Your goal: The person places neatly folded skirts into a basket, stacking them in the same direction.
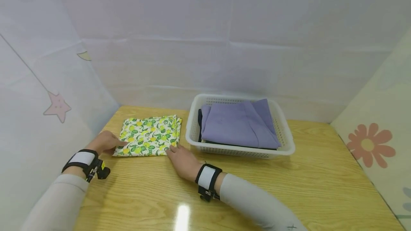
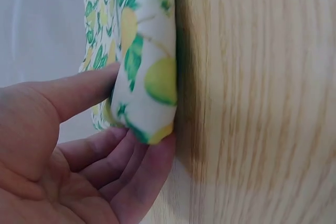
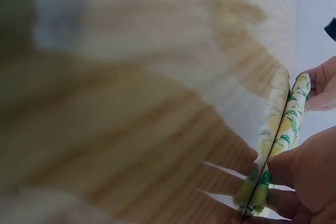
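Note:
A folded lemon-print cloth (image 1: 149, 134), white with yellow fruit and green leaves, lies flat on the left part of the table. My left hand (image 1: 107, 142) grips its front left corner. In the left wrist view, that thumb presses the top of the folded cloth (image 2: 149, 61) while the fingers (image 2: 149, 177) curl at its end. At the front right corner is my right hand (image 1: 184, 161), pinching the edge with thumb and fingers. The right wrist view shows the thick front fold of the cloth (image 3: 289, 124) between both hands, mirrored in the glossy tabletop.
Right of the cloth stands a white plastic basket (image 1: 290, 145) on the wooden table (image 1: 144, 195). Inside it lies a folded purple cloth (image 1: 234, 126) over dark fabric. A pale hanging sheet (image 1: 205, 63) closes off the back and sides. Each wrist carries a strapped camera.

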{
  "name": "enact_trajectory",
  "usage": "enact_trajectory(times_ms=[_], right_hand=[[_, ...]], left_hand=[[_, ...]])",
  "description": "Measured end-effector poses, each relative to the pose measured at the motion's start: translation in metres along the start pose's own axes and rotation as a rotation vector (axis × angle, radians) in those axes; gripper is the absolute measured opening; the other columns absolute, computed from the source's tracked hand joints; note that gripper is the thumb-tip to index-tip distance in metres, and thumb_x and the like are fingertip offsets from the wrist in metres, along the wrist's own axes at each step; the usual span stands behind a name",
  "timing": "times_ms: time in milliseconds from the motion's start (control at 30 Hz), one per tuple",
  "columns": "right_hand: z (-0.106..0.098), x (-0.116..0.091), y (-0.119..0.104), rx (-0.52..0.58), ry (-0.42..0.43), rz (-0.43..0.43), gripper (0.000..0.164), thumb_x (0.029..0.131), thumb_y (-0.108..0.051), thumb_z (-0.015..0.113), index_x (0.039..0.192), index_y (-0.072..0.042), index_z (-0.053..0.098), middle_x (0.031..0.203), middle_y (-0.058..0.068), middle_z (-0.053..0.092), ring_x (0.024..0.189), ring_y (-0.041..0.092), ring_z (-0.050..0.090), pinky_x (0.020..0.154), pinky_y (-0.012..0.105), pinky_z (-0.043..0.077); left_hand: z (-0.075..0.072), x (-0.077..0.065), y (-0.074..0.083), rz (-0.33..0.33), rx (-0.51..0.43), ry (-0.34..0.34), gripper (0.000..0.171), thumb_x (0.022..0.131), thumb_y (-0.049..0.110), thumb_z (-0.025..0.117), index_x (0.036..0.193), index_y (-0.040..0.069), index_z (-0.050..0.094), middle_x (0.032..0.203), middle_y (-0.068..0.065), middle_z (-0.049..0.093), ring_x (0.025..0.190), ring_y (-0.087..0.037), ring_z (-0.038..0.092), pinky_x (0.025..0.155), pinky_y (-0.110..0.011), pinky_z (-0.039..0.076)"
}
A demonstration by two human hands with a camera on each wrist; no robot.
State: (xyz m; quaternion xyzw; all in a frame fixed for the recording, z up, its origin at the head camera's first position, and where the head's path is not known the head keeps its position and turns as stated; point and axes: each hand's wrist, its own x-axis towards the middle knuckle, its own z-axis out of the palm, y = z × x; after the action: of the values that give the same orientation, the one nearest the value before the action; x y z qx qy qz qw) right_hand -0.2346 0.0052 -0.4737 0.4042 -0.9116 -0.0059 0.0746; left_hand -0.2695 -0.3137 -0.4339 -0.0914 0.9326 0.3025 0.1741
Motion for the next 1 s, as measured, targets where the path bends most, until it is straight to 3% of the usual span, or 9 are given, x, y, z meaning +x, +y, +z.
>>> enact_trajectory(times_ms=[200, 333, 433, 767, 1000], right_hand=[[-0.003, -0.027, -0.003, 0.016, 0.03, -0.041, 0.032, 0.097, -0.005, 0.054, 0.127, -0.013, 0.062, 0.126, -0.001, 0.066, 0.104, 0.016, 0.063, 0.091, 0.027, 0.052], [-0.008, -0.049, -0.005, 0.08, 0.007, -0.05, 0.029, 0.098, -0.006, 0.053, 0.123, -0.015, 0.064, 0.128, -0.003, 0.066, 0.105, 0.015, 0.061, 0.091, 0.027, 0.052], [-0.014, -0.067, -0.006, 0.109, -0.011, -0.061, 0.03, 0.099, -0.006, 0.052, 0.125, -0.017, 0.064, 0.132, -0.004, 0.065, 0.109, 0.014, 0.06, 0.095, 0.027, 0.052], [-0.032, -0.121, -0.011, 0.106, -0.055, -0.135, 0.027, 0.096, -0.007, 0.06, 0.12, -0.018, 0.066, 0.133, -0.005, 0.065, 0.106, 0.011, 0.059, 0.088, 0.022, 0.054], [-0.038, -0.153, -0.006, 0.112, -0.022, -0.199, 0.017, 0.094, -0.011, 0.065, 0.108, -0.02, 0.067, 0.114, -0.012, 0.069, 0.093, 0.003, 0.056, 0.079, 0.015, 0.05]], left_hand=[[0.005, -0.02, 0.002, 0.014, 0.007, -0.087, 0.047, 0.086, 0.03, 0.077, 0.056, 0.017, 0.043, 0.054, 0.007, 0.043, 0.056, -0.011, 0.055, 0.058, -0.026, 0.052], [0.01, -0.036, 0.002, 0.01, 0.021, -0.158, 0.034, 0.082, 0.029, 0.08, 0.064, 0.011, 0.058, 0.06, 0.004, 0.059, 0.056, -0.01, 0.058, 0.057, -0.025, 0.052], [0.019, -0.047, 0.0, 0.023, 0.003, -0.207, 0.029, 0.081, 0.028, 0.082, 0.07, 0.008, 0.064, 0.061, 0.002, 0.062, 0.055, -0.01, 0.057, 0.056, -0.024, 0.053], [0.049, -0.078, 0.002, 0.113, -0.113, -0.331, 0.051, 0.078, 0.026, 0.084, 0.059, 0.018, 0.038, 0.056, 0.001, 0.06, 0.05, -0.009, 0.059, 0.054, -0.025, 0.055], [0.069, -0.095, 0.017, 0.095, -0.1, -0.358, 0.054, 0.073, 0.025, 0.088, 0.061, 0.018, 0.035, 0.056, -0.002, 0.064, 0.05, -0.011, 0.065, 0.05, -0.023, 0.054]])
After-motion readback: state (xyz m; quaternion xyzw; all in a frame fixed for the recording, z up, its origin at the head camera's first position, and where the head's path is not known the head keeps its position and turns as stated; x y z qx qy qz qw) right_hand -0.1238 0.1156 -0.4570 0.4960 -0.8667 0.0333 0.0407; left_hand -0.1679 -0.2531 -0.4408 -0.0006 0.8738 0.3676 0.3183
